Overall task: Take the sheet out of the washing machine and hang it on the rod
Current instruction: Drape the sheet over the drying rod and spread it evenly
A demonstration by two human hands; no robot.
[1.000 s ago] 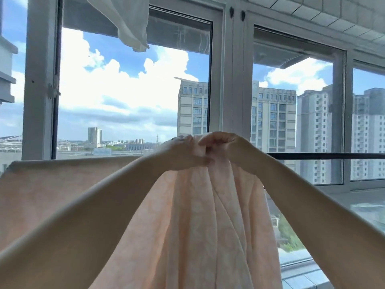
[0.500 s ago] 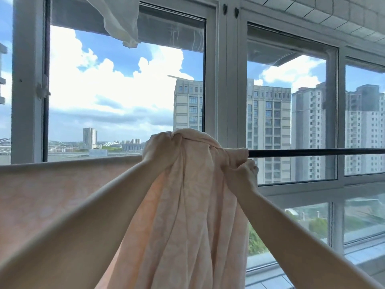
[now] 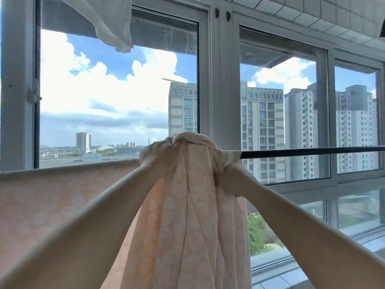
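From my feed, the peach patterned sheet (image 3: 187,215) is bunched into a thick knot-like fold sitting on top of the dark rod (image 3: 312,150), and both hands are at that bunch. The left hand (image 3: 155,158) grips the cloth from the left side of the bundle, fingers curled into it just below the top hump. The right hand (image 3: 228,174) clutches the cloth lower and to the right, right under the rod, with the gathered edge of fabric wrapped over its knuckles (I can't pick out individual fingers there, only a closed fist shape under cloth).

The rod runs horizontally across the view, its bare stretch leading off to the right edge. The sheet's already spread part lies along it to the left as a flat band (image 3: 62,195) reaching the left border, while the gathered part hangs straight down from the hands in long vertical folds.

The lower end of the sheet is cut off by the bottom of the picture, and the rod under the cloth is covered completely. Both forearms come in from the bottom corners, blurred near the lens. A white cloth (image 3: 108,19) hangs at the top left, its upper part out of view, in front of the window frame (image 3: 214,80).
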